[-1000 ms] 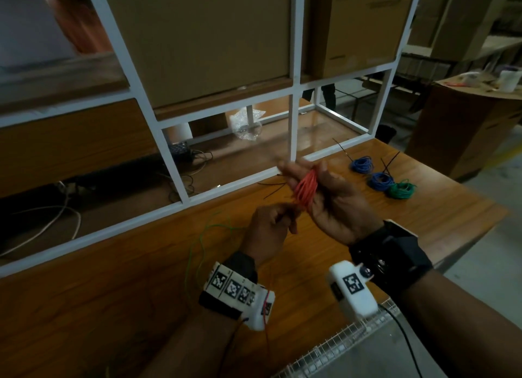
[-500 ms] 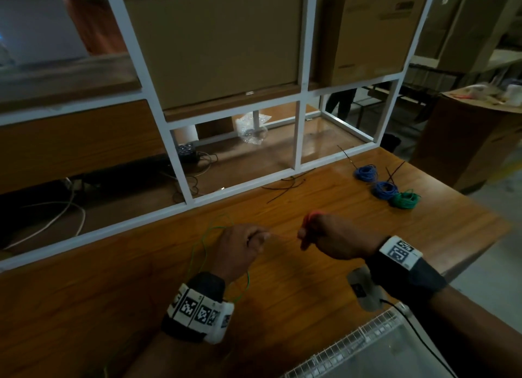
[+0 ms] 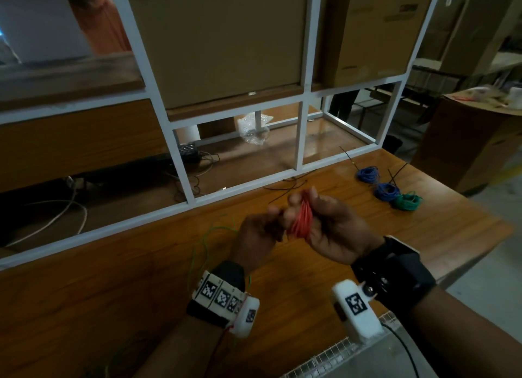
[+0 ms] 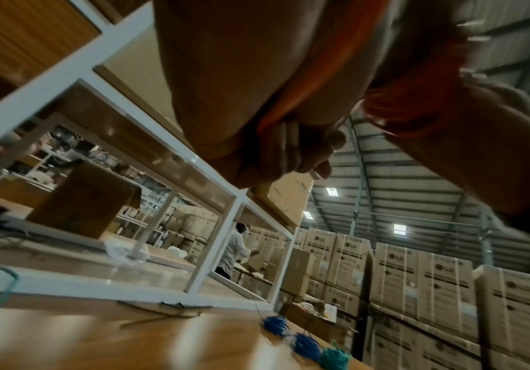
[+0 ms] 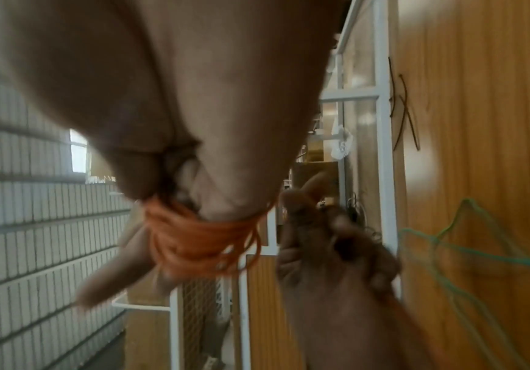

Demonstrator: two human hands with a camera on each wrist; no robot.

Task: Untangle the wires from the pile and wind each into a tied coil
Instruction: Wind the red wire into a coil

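Head view shows the right hand (image 3: 336,230) clasping a bundle of thin red wire loops (image 3: 301,222) above the middle of the wooden desk (image 3: 353,208), while the left hand (image 3: 258,232) pinches its free strand; feed each turn snug and flat against the last, with steady tension, so loops don't slip. Red strands look springy, slightly splayed at the bottom, and not yet tied

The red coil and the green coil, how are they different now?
The red coil is held up in the right hand, and the left hand pinches its wire; the green coil lies on the table, untouched. Both are bundles of wound thin wire.
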